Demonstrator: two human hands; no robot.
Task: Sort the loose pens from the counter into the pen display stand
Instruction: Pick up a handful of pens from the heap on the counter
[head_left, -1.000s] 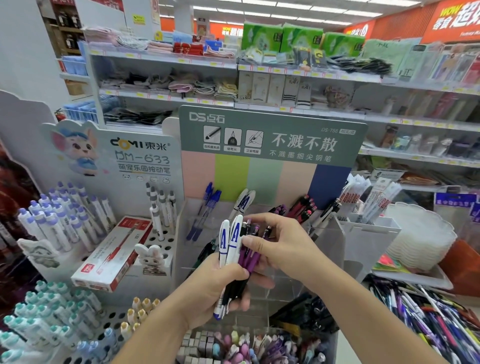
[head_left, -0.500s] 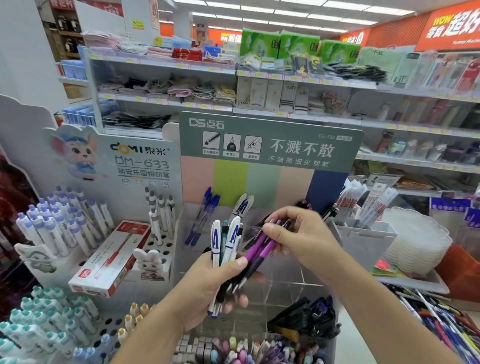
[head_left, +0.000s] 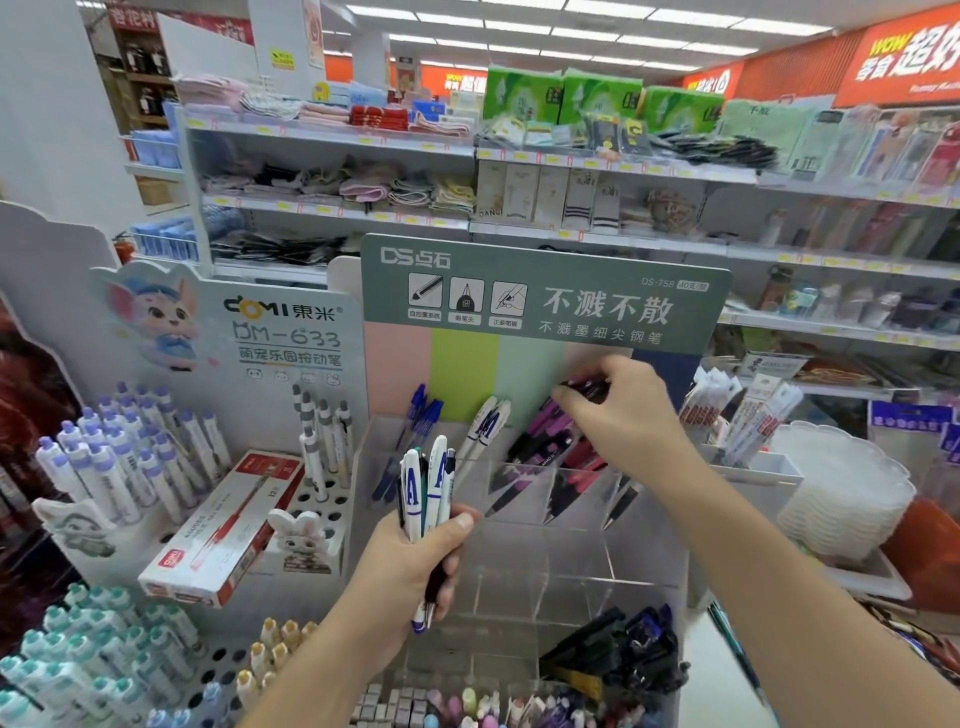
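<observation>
Stand (head_left: 519, 561): centre, before shelves (head_left: 467, 150).
Box (head_left: 223, 525): left of stand.
Compartments: pens (head_left: 545, 441) inside, top row.

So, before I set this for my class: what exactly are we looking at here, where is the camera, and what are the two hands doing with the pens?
There is no machine: a person wears one wide-angle camera on the head, so you look forward and down along their own arms in a shop. The left hand grips a bundle of pens, mostly white ones with blue lettering. The right hand reaches forward and pinches dark purple pens over the clear display stand, above a compartment that already holds purple pens. Neighbouring compartments hold blue pens and white pens. To the left lies a red and white pen box. The green sign above is the stand's backboard.
</observation>
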